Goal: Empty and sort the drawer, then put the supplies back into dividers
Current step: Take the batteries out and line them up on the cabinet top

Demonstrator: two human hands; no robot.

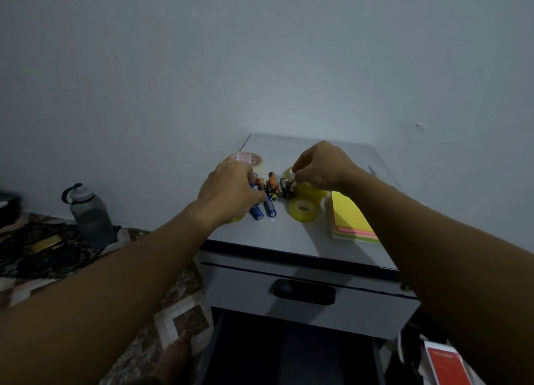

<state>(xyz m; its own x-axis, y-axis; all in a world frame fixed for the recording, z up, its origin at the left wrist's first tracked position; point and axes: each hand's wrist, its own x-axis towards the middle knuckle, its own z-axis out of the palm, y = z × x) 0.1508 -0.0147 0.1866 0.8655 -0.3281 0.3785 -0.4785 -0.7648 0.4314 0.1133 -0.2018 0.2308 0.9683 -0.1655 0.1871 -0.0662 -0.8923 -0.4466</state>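
On top of the grey drawer unit point(289, 234) lies a cluster of several batteries point(271, 186), orange-black and blue ones side by side. My left hand point(231, 188) rests over the cluster's left side, fingers curled onto the blue batteries point(270, 208). My right hand point(320, 165) pinches a dark battery at the cluster's right end. Yellowish clear tape rolls point(303, 210) sit beside the batteries. A large tape roll point(245, 158) stands behind my left hand. A stack of coloured sticky notes point(349, 218) lies at the right. The drawer point(303, 292) below is closed.
A pen point(372, 171) lies near the unit's right back edge. A grey water bottle point(92, 214) stands on the patterned floor at left. A red-and-white box point(445, 364) is at lower right. An open dark compartment sits under the drawer.
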